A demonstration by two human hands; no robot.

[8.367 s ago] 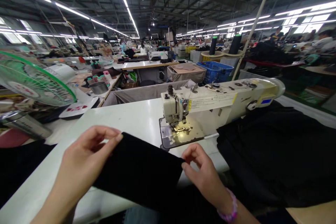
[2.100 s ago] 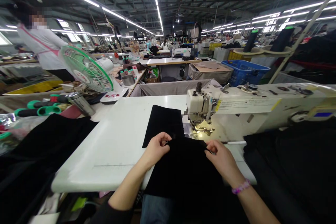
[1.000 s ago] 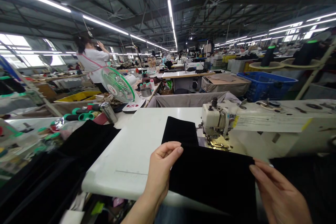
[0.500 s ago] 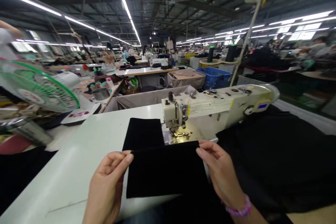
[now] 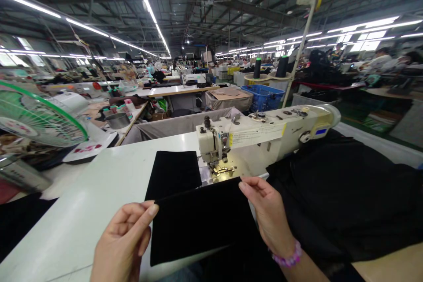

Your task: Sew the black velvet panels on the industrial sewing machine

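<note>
"Black panel [image 5: 201, 224] of cloth: where is it?"

"Spread between the 2 hands. Its upper edge runs from the left hand [image 5: 122, 233] to the right hand [image 5: 269, 211], and the rest drops toward the person."

"How does each hand stand?"

"The left hand pinches the panel's upper left corner between thumb and fingers. The right hand grips the upper right corner the same way, with a pink and purple bracelet [image 5: 290, 257] around its wrist."

"And just beyond them?"

"A 2nd black piece [image 5: 173, 169] lies flat on the table [image 5: 122, 180] beyond the left hand, partly hidden by the panel; whether the 2 touch, nobody can tell from here. The sewing machine [image 5: 257, 134] stands just beyond the right hand, lit under its head."

"Off to the sides?"

"A heap of black cloth [image 5: 346, 198] spreads to the right of the right hand. A green-rimmed fan [image 5: 39, 114] is beyond the left hand and farther left, and a metal flask [image 5: 23, 174] lies nearer. Well beyond the right hand are 2 dark thread cones [image 5: 257, 68] and a blue basket [image 5: 264, 97]."
</note>
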